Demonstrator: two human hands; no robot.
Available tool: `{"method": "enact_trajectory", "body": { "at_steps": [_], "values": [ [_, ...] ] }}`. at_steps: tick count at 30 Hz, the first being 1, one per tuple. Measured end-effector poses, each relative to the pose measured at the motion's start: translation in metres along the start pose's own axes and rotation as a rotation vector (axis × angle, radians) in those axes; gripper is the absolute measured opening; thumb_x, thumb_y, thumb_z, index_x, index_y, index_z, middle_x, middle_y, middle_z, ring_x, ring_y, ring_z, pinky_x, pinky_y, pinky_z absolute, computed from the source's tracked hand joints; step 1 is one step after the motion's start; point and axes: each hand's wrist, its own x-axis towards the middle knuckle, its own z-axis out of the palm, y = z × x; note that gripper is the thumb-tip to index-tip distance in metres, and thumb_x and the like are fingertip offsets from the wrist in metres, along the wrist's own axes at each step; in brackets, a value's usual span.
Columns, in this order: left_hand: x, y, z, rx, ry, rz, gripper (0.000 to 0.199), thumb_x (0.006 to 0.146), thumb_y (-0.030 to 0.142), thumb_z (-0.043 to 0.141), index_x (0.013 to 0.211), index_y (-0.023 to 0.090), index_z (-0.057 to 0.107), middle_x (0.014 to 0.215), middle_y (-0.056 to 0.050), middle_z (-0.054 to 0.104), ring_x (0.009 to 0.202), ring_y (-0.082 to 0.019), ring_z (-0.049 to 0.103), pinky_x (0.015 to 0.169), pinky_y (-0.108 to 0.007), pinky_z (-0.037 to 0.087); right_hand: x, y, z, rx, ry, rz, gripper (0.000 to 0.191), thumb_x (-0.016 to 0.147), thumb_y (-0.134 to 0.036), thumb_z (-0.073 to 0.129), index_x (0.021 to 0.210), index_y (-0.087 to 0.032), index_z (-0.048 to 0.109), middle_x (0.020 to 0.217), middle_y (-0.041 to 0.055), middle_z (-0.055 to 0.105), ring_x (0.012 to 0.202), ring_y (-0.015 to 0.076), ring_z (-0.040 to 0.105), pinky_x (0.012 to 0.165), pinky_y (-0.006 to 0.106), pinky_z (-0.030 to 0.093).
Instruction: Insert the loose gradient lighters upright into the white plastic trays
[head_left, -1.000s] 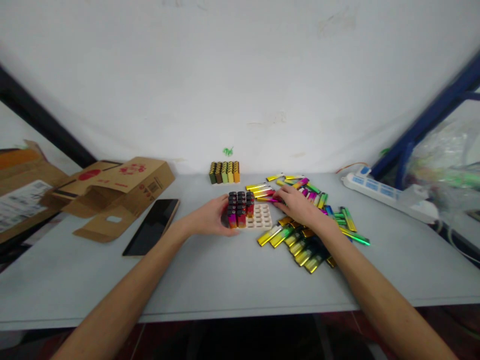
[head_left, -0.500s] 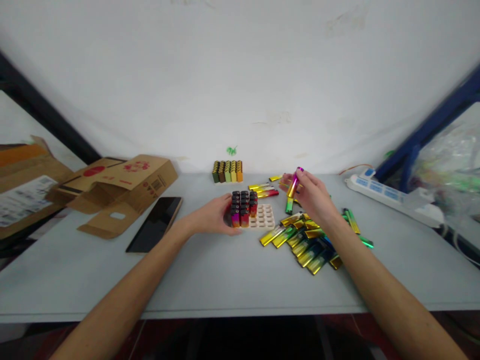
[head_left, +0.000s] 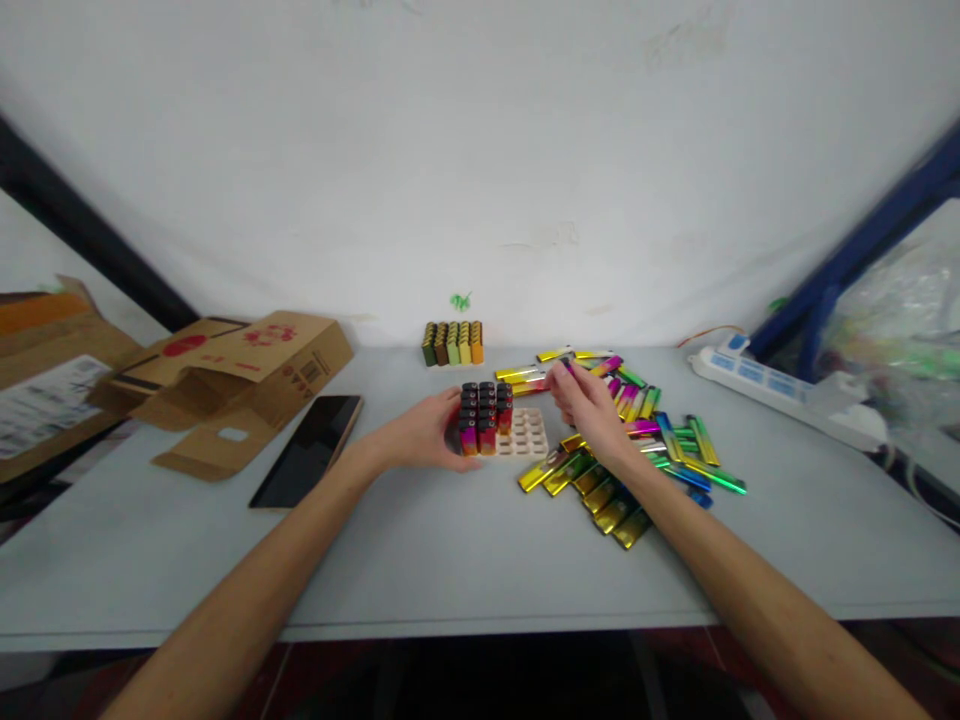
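Note:
My left hand [head_left: 425, 432] curls round the left side of a pale tray [head_left: 531, 436] with rows of round holes, thumb at its near corner. Upright lighters [head_left: 480, 418] with black tops and red-purple bodies fill the tray's left part; holes show on the right. My right hand [head_left: 589, 405] is closed, just right of the tray and above it. A dark, purplish end of a lighter [head_left: 566, 366] peeks out at its fingertips; the rest is hidden by the fingers. Under and beside that forearm lies a pile of shiny gold, green, blue and purple lighters [head_left: 556, 470].
A block of upright lighters [head_left: 453, 344] stands by the wall. To the left lie a dark tablet-like device [head_left: 307, 450] and an opened cardboard box [head_left: 255, 365]. A white power strip [head_left: 787, 400] runs along the right, near a blue metal post [head_left: 817, 320].
My right hand has moved left, closer to the tray, and turned, so the purple-and-green lighter it showed is now mostly hidden. My left hand stays at the tray.

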Motion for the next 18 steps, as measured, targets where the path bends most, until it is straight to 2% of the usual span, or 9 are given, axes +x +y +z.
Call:
{"method": "enact_trajectory", "body": {
  "at_steps": [4,7,10,18],
  "values": [
    [-0.0003,-0.0008,-0.0001,0.012,0.005,-0.003,0.084,0.071,0.042,0.094,0.146,0.024,0.062,0.147,-0.012,0.07,0.135,-0.038,0.068,0.123,-0.054,0.052,-0.0001,0.0012,0.0018,0.053,-0.05,0.049,0.069,0.095,-0.09,0.05,0.071,-0.026,0.052,0.063,-0.0041,0.037,0.054,0.0146,0.031,0.047,0.029,0.027],
    [-0.0003,-0.0011,0.0,0.013,0.007,-0.006,0.083,0.071,0.042,0.094,0.145,0.023,0.062,0.145,-0.012,0.071,0.134,-0.038,0.068,0.122,-0.054,0.053,0.0015,0.0022,0.0035,0.115,-0.086,0.09,0.064,0.099,-0.081,0.049,0.065,-0.027,0.043,0.061,-0.0039,0.035,0.053,0.0148,0.029,0.05,0.03,0.027],
    [-0.0005,-0.0007,0.0,0.002,0.002,-0.006,0.083,0.071,0.042,0.094,0.146,0.024,0.062,0.146,-0.012,0.071,0.134,-0.037,0.069,0.122,-0.054,0.053,0.0031,0.0033,0.005,0.163,-0.108,0.122,0.057,0.1,-0.071,0.046,0.063,-0.027,0.041,0.06,-0.0039,0.033,0.053,0.0152,0.027,0.051,0.03,0.025],
    [-0.0011,-0.0009,0.0004,0.026,0.008,0.006,0.083,0.073,0.041,0.093,0.148,0.023,0.06,0.149,-0.011,0.069,0.137,-0.036,0.067,0.125,-0.05,0.051,0.0015,0.0045,0.0087,0.119,-0.089,0.168,0.041,0.099,-0.048,0.045,0.065,-0.027,0.041,0.059,-0.0038,0.035,0.053,0.016,0.028,0.052,0.031,0.024]
  ]
}}
